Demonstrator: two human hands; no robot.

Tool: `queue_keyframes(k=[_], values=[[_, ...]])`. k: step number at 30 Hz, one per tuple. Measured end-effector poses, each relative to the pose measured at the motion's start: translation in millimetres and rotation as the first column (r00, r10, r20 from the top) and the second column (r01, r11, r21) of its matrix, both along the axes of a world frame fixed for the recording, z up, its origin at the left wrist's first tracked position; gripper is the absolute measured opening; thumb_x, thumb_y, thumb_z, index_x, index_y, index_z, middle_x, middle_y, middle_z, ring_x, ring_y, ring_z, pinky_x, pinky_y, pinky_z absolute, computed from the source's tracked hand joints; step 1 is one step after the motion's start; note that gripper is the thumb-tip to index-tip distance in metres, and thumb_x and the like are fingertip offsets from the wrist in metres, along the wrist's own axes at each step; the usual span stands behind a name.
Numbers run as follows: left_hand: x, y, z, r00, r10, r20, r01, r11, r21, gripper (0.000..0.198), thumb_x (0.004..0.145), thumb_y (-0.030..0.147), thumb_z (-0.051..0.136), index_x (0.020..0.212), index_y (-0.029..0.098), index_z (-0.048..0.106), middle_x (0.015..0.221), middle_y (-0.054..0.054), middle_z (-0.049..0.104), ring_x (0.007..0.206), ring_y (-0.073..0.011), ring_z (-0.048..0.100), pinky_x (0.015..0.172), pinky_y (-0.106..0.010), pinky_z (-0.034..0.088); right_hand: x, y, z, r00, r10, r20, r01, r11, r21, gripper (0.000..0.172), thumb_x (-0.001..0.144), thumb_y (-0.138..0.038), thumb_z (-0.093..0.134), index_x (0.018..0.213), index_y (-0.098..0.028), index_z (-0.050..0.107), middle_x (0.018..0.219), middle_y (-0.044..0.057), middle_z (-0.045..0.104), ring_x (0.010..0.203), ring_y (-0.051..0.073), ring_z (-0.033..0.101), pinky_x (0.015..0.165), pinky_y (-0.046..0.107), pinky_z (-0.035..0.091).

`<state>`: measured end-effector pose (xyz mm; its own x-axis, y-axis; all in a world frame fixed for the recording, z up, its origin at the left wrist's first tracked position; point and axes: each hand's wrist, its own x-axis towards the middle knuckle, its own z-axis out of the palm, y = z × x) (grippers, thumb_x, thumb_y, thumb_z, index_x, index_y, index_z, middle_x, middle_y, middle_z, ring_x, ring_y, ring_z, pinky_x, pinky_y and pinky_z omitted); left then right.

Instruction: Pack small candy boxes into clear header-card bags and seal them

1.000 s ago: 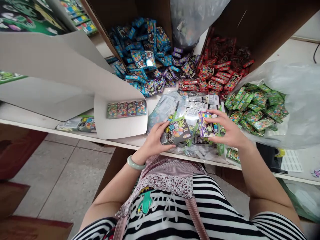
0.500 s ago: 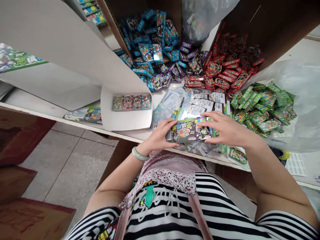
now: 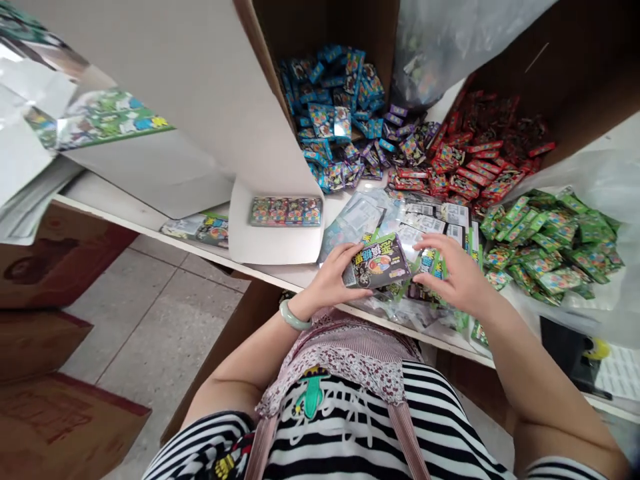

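Note:
My left hand point(image 3: 334, 279) grips the left end of a dark printed packet with a green top edge point(image 3: 381, 260), held just above the table's front edge. My right hand point(image 3: 456, 275) is at the packet's right end, fingers curled over a clear sleeve with green trim point(image 3: 429, 261). Under both hands lies a loose pile of clear plastic sleeves with barcode labels point(image 3: 425, 223). A jade bangle point(image 3: 293, 317) sits on my left wrist.
Heaps of small packs lie behind: blue point(image 3: 333, 113), purple point(image 3: 400, 137), red point(image 3: 480, 160) and green point(image 3: 550, 233) on a clear bag. A white card flap point(image 3: 270, 240) carries a row of packs point(image 3: 286, 211). Brown cartons point(image 3: 45, 253) stand on the tiled floor, left.
The purple pack that my right hand held a second ago has gone into the dark packet. Both hands now hold the packet closer together, and the view has swung left.

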<state>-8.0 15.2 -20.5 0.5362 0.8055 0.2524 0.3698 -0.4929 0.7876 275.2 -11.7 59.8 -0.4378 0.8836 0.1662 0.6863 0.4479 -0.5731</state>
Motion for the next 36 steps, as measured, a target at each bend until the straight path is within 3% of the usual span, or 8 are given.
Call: queue_keyframes(k=[7,11,15,17,20,28,32,36], values=[[-9.5,3.4,-7.7,0.992,0.112,0.058,-0.11,0.993,-0.029,0.095,0.072,0.056,0.083,0.149,0.021,0.042,0.138,-0.017,0.049,0.131,-0.0347,0.05,0.114,-0.057,0.041,-16.5,30.7,8.6,0.978,0.173,0.113,-0.172,0.985,-0.014,0.042,0.103,-0.038,0.042,0.143,-0.032,0.051,0.128,0.006,0.071,0.143,0.032,0.044,0.12,0.068,0.018],[-12.7,-0.2,-7.8,0.988,0.116,0.1,-0.105,0.989,-0.105,0.096,0.07,0.057,0.084,0.148,0.021,0.042,0.138,-0.017,0.05,0.131,-0.035,0.05,0.115,-0.058,0.04,-42.8,50.1,13.5,0.95,0.267,0.162,-0.262,0.964,-0.049,0.039,0.102,-0.038,0.044,0.136,-0.031,0.06,0.126,0.009,0.071,0.131,0.032,0.054,0.117,0.066,0.025],[-18.0,-3.7,-6.8,0.976,0.114,0.188,-0.074,0.975,-0.209,0.094,0.071,0.058,0.083,0.148,0.023,0.043,0.138,-0.015,0.05,0.131,-0.0345,0.05,0.116,-0.057,0.039,-54.1,73.1,17.9,0.918,0.396,-0.023,-0.393,0.901,-0.186,0.041,0.101,-0.046,0.046,0.134,-0.031,0.063,0.12,0.007,0.074,0.115,0.029,0.065,0.116,0.06,0.034],[-22.5,-2.5,-8.9,0.961,0.133,0.243,-0.062,0.959,-0.277,0.092,0.071,0.062,0.081,0.147,0.024,0.045,0.139,-0.015,0.051,0.132,-0.0341,0.05,0.117,-0.056,0.038,-56.2,101.3,18.1,0.946,0.285,-0.155,-0.312,0.929,-0.2,0.038,0.098,-0.05,0.05,0.124,-0.028,0.069,0.102,0.005,0.077,0.101,0.027,0.07,0.109,0.054,0.045],[-29.5,1.3,-15.5,0.926,0.157,0.343,-0.018,0.926,-0.376,0.096,0.068,0.071,0.078,0.145,0.022,0.049,0.139,-0.015,0.051,0.132,-0.0342,0.05,0.117,-0.053,0.038,-68.7,171.7,9.3,0.943,-0.11,-0.313,0.076,0.99,-0.119,0.031,0.094,-0.044,0.057,0.112,-0.022,0.07,0.095,0.006,0.075,0.095,0.025,0.071,0.096,0.045,0.054],[-38.5,0.3,-22.3,0.853,0.134,0.505,0.159,0.854,-0.496,0.104,0.06,0.077,0.08,0.146,0.025,0.051,0.14,-0.014,0.048,0.134,-0.036,0.047,0.12,-0.052,0.033,-152.4,368.8,-40.3,0.825,-0.537,-0.175,0.466,0.822,-0.328,0.063,0.081,-0.032,0.076,0.135,-0.008,0.053,0.136,0.022,0.06,0.122,0.031,0.06,0.108,0.044,0.044],[-44.4,2.8,-22.0,0.87,0.119,0.478,0.179,0.828,-0.532,0.105,0.058,0.077,0.081,0.145,0.027,0.052,0.139,-0.013,0.05,0.135,-0.0372,0.046,0.12,-0.053,0.033,-162.5,400.6,-58.0,0.775,-0.6,-0.196,0.51,0.778,-0.366,0.056,0.078,-0.031,0.077,0.125,-0.008,0.058,0.131,0.022,0.063,0.123,0.034,0.06,0.107,0.046,0.046],[-49.8,6.9,-24.3,0.857,0.101,0.505,0.217,0.818,-0.533,0.103,0.058,0.075,0.082,0.145,0.028,0.052,0.142,-0.013,0.049,0.137,-0.0375,0.045,0.121,-0.052,0.033,-139.3,385.0,-67.6,0.752,-0.6,-0.272,0.467,0.777,-0.422,0.046,0.084,-0.031,0.067,0.126,-0.013,0.059,0.117,0.014,0.07,0.108,0.026,0.067,0.092,0.041,0.056]])
